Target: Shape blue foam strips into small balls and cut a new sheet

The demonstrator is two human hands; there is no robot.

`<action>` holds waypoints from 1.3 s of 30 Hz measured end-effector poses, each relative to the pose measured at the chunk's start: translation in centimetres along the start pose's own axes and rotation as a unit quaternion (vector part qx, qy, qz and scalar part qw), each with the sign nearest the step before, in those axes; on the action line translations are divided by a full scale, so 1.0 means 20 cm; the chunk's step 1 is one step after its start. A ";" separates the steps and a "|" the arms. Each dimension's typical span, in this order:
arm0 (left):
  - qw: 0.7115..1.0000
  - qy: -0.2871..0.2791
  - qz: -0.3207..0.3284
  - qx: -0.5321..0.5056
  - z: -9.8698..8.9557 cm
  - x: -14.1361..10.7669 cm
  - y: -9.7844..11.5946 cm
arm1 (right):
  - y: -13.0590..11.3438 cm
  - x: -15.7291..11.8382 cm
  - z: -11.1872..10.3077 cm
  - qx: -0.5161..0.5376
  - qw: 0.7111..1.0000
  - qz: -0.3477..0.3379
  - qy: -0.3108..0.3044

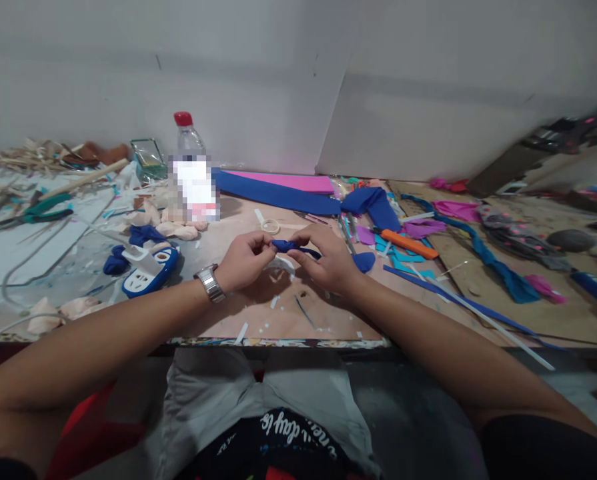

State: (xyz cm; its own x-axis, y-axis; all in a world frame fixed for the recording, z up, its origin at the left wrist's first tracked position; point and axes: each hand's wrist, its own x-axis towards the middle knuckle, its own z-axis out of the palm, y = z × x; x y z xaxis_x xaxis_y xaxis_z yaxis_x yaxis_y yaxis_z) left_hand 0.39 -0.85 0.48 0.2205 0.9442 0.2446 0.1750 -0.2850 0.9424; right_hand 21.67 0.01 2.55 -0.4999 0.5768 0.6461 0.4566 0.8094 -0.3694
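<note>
Between my two hands, just above the table, is a small gathered piece of blue fabric [284, 245]. My left hand [245, 259], with a metal watch on its wrist, pinches its left end. The fingers of my right hand [323, 257] close on the right part, and a strip of the blue runs under them. A roll of pale tape [269, 226] lies just beyond my left fingers. Under the hands sits a whitish curved thing [281, 267] that I cannot name. Another blue fabric piece [363, 261] rests right of my right hand.
At left stand a blue-and-white power strip [153, 269], green-handled pliers [45, 210] and a red-capped bottle [191, 141]. Folded blue fabric [278, 193] and pink fabric [298, 181] lie at the back. An orange cutter [409, 244] and scraps lie right. The table's edge [278, 343] is near me.
</note>
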 end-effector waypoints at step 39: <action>0.999 -0.006 0.039 -0.014 0.01 -0.02 0.00 | 0.04 0.00 0.01 -0.018 0.998 0.041 0.035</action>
State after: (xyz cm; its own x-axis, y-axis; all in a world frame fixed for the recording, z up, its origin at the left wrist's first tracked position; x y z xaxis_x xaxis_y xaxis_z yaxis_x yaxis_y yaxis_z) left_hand 0.55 -1.21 0.45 0.2432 0.9175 0.3147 0.1309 -0.3525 0.9266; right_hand 21.85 0.67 2.05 -0.4084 0.6309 0.6596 0.5202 0.7547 -0.3998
